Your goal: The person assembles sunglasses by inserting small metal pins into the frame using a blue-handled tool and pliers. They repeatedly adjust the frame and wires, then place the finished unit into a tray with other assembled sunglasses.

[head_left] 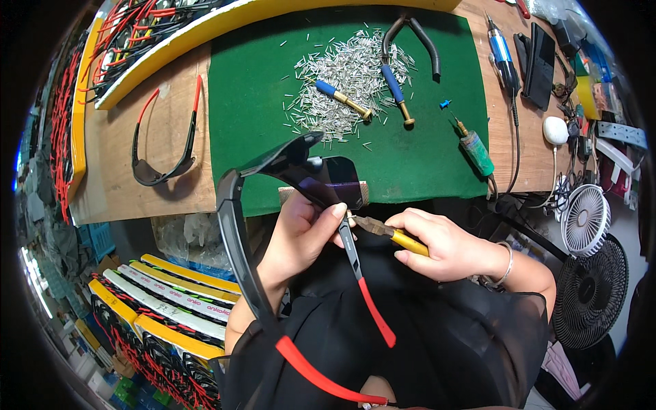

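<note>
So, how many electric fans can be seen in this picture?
2: a white fan toward the right edge, and a black fan just below it in the picture.

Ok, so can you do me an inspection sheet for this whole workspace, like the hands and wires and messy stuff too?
Surface: green mat on a wooden table.
Job's things: black wraparound sunglasses with red temple tips; yellow-handled pliers, tips near one temple's front end, contact too small to tell.
Clutter: heap of small silver pins on the mat; one blue-and-brass screwdriver lies on it, another at its right side; second pair of sunglasses on the wood, left.
Left hand: pinches the black wraparound sunglasses.
Right hand: closed around the yellow-handled pliers.
Cables: black cord from the blue pen-shaped tool; tangled cords at far right.
Surroundings: white fan and black fan at right; yellow-edged trays of red-tipped glasses at left.
</note>
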A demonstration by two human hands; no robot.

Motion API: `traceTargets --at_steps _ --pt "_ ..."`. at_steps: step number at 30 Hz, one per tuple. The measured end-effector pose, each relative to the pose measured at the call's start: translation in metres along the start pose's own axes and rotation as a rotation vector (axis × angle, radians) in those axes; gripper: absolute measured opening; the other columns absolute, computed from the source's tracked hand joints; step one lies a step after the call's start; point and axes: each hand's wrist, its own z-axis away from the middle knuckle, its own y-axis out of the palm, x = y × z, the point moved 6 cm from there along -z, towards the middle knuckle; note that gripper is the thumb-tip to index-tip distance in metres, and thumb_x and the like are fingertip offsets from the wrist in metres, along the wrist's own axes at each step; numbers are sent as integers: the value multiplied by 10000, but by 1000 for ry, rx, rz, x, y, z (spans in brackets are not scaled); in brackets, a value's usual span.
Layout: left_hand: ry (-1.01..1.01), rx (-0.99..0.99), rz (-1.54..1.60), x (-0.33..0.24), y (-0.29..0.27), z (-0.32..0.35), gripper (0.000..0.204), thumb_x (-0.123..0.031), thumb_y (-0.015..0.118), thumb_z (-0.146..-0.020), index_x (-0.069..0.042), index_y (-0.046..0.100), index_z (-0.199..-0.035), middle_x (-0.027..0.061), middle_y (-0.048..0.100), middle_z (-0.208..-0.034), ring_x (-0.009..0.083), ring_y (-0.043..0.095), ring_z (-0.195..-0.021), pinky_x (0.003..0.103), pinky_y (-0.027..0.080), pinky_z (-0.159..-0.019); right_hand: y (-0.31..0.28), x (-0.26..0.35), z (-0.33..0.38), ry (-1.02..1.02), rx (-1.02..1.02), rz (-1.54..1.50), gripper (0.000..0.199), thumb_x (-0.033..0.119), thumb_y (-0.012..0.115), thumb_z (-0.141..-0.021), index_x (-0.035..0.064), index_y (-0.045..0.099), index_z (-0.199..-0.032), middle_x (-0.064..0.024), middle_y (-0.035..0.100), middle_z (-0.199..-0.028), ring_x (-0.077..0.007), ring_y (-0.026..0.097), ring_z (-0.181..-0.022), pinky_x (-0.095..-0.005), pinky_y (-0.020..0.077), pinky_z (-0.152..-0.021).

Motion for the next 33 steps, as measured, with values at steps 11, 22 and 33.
traceTargets --at_steps 11,22,33 --pt "4 -64 -209 3 -3 4 173 -50 496 -841 29 493 -995 66 585 -755 99 555 -593 190 451 -504 3 -7 -1 161 142 -181 296 130 548 -781 25 456 -1043 -91 530 -877 -213 539 -813 -300 431 -740" --pt "-313 47 180 13 -3 -4 170 -108 508 -849 13 486 -966 65 588 -713 66 524 -498 161 426 -453 -5 17 -2 -228 -224 626 351 84 628 -655 2 498 -971 -95 469 -787 -232 500 -660 -306 440 -598" --pt "5 -15 -20 4 -5 -1 155 -100 498 -861 9 463 -965 63 580 -739 97 566 -604 193 456 -533 4 -4 -3 190 147 -270 320 169 537 -802 9 451 -1065 -153 518 -918 -269 530 -855 -336 421 -758"
